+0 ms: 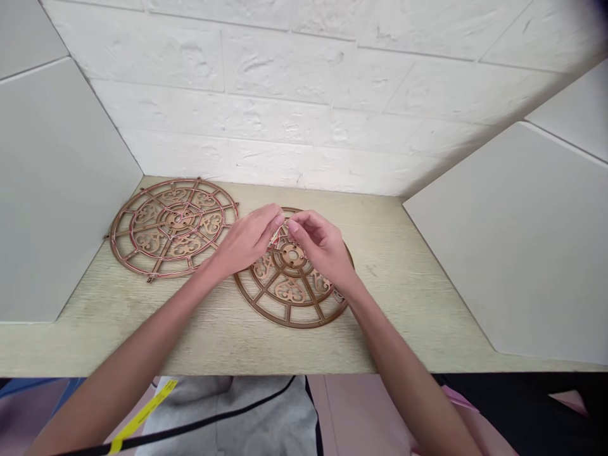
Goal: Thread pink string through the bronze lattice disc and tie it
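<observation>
Grey clothing (pixel 228 411) is under the shelf edge; left hand (pixel 247 240) and right hand (pixel 323 247) pinch together a small red-white piece (pixel 274 238) above a bronze fretwork disc (pixel 289 297), with second disc (pixel 171 228) beside it on pale wood shelf (pixel 380 253), white brick wall (pixel 285 126) behind

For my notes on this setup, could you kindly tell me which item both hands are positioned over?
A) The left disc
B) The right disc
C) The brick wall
B. The left hand and the right hand meet above the right disc, while the left disc lies apart from them.
</observation>
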Motion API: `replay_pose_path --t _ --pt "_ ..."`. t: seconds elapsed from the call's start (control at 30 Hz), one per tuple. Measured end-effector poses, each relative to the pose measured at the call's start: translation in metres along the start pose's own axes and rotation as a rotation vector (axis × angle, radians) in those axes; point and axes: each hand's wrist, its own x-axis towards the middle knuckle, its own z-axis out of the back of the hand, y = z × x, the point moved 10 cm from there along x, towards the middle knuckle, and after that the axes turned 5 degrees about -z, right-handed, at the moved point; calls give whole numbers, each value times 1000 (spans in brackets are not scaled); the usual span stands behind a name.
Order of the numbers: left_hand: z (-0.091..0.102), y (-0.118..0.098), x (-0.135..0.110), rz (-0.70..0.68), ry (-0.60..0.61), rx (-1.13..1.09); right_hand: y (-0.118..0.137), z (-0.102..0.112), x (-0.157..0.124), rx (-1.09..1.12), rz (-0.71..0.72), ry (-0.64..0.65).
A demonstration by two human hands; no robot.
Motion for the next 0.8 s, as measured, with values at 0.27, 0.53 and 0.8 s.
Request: replay_pose_path --t 0.27,0.53,0.8 --pt "-3 -6 -2 -72 5 193 -1 -3 1 -21 -14 39" --pt "-5 -7 -3 -91 10 254 -6 -4 2 122 -90 51" --pt "-4 -10 -2 -146 -10 224 -3 -4 2 53 -52 48"
